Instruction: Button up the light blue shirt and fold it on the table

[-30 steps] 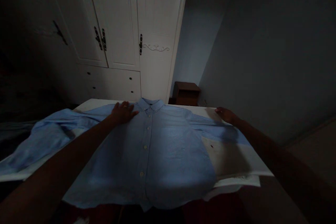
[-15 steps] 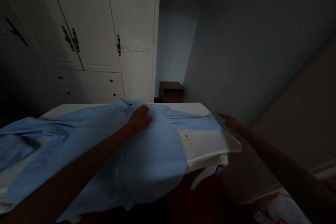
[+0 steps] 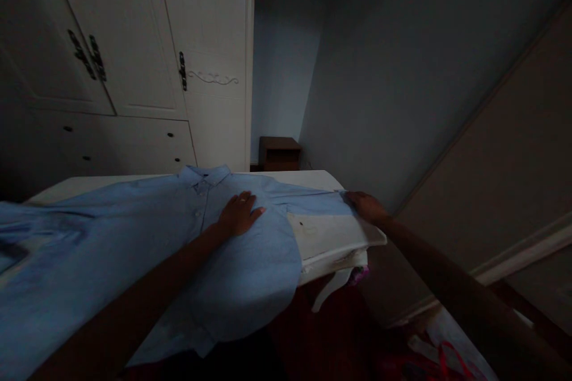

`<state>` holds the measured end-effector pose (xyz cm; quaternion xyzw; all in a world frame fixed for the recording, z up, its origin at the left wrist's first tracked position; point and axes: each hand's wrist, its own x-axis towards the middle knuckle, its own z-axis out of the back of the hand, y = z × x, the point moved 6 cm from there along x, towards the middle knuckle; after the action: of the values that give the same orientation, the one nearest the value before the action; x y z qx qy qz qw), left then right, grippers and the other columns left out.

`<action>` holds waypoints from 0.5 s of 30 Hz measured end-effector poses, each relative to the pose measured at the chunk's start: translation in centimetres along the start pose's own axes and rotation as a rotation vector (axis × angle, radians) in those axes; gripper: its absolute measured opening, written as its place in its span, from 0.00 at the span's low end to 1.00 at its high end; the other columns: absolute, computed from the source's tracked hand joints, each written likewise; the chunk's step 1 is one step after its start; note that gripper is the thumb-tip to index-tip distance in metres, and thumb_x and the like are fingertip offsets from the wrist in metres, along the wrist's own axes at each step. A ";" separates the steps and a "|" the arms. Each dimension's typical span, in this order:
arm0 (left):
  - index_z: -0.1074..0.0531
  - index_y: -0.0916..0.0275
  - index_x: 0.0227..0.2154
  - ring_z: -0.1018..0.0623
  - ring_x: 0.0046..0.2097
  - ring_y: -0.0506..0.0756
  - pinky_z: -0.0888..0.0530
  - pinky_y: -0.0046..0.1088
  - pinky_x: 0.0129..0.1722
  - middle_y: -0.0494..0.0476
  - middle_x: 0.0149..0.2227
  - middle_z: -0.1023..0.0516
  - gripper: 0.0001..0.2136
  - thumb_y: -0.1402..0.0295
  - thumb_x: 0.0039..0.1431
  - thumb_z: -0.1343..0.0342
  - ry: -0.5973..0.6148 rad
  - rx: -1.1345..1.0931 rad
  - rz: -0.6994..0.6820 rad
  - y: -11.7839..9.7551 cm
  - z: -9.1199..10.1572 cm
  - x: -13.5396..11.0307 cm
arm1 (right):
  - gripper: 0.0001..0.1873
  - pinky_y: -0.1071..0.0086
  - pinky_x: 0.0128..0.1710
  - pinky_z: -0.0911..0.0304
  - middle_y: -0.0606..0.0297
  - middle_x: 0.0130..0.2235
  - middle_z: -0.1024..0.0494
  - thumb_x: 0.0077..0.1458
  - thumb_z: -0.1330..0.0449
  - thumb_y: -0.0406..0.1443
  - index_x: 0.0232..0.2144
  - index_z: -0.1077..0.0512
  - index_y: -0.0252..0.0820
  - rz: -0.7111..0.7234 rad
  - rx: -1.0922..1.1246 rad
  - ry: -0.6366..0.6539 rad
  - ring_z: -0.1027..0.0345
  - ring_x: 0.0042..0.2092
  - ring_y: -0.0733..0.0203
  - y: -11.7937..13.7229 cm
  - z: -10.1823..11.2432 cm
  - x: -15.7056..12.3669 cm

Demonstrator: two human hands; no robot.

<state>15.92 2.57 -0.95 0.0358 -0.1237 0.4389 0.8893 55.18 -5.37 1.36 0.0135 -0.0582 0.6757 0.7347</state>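
Observation:
A light-blue button-up shirt [image 3: 250, 256] lies spread face up across a white table [image 3: 308, 178], its collar at the far edge and its hem hanging over the near edge. My left hand [image 3: 240, 214] rests flat on the chest, right of the button line, fingers apart. The sleeve [image 3: 313, 199] on the right stretches along the tabletop. At its cuff end is my right hand [image 3: 367, 207], fingers closed together around the cuff edge; the fingertips are partly hidden in shadow. The other sleeve [image 3: 44, 220] lies bunched at the left.
A white wardrobe [image 3: 214, 125] with dark handles stands behind the table. Further back sits a small brown cabinet [image 3: 280, 152] near a grey wall [image 3: 402, 59]. A curved white table leg [image 3: 330, 290] shows below. Lower right, a pale bundle with a red strap [image 3: 442, 360] lies low down.
My right hand has moved left onto the cuff, from just beyond the sleeve's end. My left hand stays on the chest, slightly lower and flatter. The camera view has swung right.

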 end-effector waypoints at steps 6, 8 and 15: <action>0.38 0.67 0.58 0.40 0.65 0.62 0.43 0.42 0.63 0.71 0.63 0.38 0.29 0.50 0.66 0.63 0.003 0.003 0.001 0.0 -0.2 0.0 | 0.27 0.63 0.62 0.48 0.57 0.65 0.40 0.59 0.53 0.27 0.60 0.37 0.40 0.113 -0.013 -0.001 0.46 0.65 0.57 2.0 0.1 2.0; 0.37 0.67 0.57 0.40 0.65 0.62 0.43 0.42 0.63 0.71 0.62 0.37 0.29 0.50 0.66 0.64 0.003 0.012 -0.003 0.0 0.0 0.0 | 0.20 0.64 0.61 0.47 0.56 0.61 0.33 0.58 0.50 0.29 0.51 0.28 0.39 0.107 -0.018 0.018 0.42 0.62 0.56 2.7 0.4 2.5; 0.39 0.67 0.59 0.41 0.66 0.62 0.45 0.42 0.63 0.71 0.63 0.39 0.30 0.49 0.65 0.64 0.024 0.001 0.019 -0.2 0.1 -0.3 | 0.20 0.58 0.46 0.37 0.46 0.47 0.24 0.61 0.56 0.33 0.49 0.30 0.35 -0.151 -0.019 -0.223 0.30 0.47 0.47 2.1 5.0 1.6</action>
<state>15.85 2.22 -0.88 0.0300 -0.1131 0.4480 0.8863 52.91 -4.13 6.36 0.0857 -0.1447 0.6122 0.7726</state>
